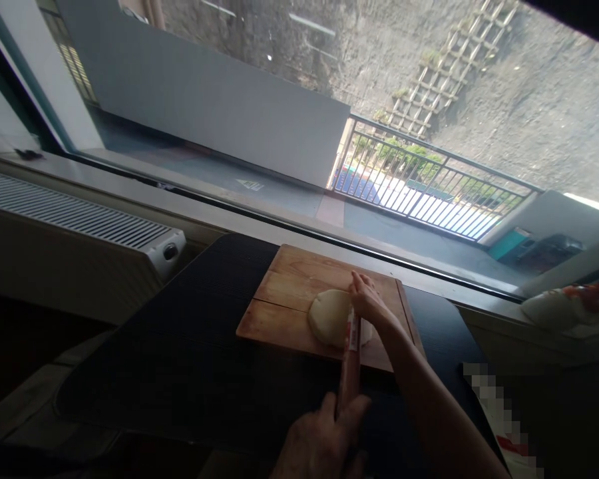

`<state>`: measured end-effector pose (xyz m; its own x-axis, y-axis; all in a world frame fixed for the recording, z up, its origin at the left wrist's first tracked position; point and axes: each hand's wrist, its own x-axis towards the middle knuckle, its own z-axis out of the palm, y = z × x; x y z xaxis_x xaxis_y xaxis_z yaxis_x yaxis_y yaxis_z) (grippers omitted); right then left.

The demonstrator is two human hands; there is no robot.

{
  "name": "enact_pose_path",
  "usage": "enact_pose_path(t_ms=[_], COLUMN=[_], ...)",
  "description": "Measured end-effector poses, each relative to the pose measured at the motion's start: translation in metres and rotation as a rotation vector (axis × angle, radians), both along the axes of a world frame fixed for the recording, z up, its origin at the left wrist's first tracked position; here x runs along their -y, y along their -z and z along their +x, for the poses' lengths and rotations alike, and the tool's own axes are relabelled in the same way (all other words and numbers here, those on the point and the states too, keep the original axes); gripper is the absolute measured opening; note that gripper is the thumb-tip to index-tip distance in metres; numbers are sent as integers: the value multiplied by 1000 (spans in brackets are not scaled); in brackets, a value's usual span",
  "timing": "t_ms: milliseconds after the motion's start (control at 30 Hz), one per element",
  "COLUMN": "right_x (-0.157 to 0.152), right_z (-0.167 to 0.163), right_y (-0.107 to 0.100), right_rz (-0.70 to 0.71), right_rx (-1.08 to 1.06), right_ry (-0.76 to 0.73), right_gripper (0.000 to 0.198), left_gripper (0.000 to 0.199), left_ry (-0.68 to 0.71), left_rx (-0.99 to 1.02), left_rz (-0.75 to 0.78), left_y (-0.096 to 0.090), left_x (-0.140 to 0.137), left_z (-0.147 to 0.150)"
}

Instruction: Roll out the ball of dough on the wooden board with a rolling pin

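A pale, flattened round of dough (328, 315) lies on a wooden board (274, 286). Across its right part rests a brown rolling pin (350, 376), slanting from the far side of the dough toward me, with a printed label near its far end. My left hand (324, 436) is closed around the near end of the pin, low in the view and dim. Over the far end my right hand (368, 299) grips the pin, its fingers pointing away from me. Part of the dough is hidden behind the pin and the right hand.
The board lies on a dark table (180, 346) against the window sill (239, 223). A white radiator (80, 233) stands at the left. On the right, a pale rounded vessel (552, 311) with something orange sits by the sill. Beyond the glass is a metal railing (429, 176).
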<state>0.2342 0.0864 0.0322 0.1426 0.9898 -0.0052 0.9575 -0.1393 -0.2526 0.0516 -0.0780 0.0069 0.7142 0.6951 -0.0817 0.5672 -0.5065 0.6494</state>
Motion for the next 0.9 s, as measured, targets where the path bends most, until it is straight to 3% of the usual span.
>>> enact_pose_path(t_ms=[100, 267, 333, 433, 600, 733, 900], right_x=[-4, -31, -36, -29, -13, -19, -27], right_z=[-2, -57, -65, -46, 1, -22, -47], right_y=[3, 9, 9, 8, 9, 13, 11], right_rz=[-3, 16, 29, 35, 48, 69, 96], right_rx=[10, 21, 19, 9, -23, -31, -20], right_ry=[27, -95, -152, -192, -86, -87, -237], right_gripper=[53, 48, 45, 42, 51, 53, 54], left_gripper=[63, 76, 77, 74, 67, 65, 70], left_ry=[-3, 66, 78, 98, 108, 91, 134], left_rx=[14, 80, 97, 67, 22, 59, 25], left_rz=[-16, -4, 7, 13, 50, 29, 117], left_y=[2, 17, 20, 17, 9, 7, 11], left_x=[-3, -2, -1, 2, 0, -1, 5], left_z=[-7, -17, -14, -4, 4, -2, 4])
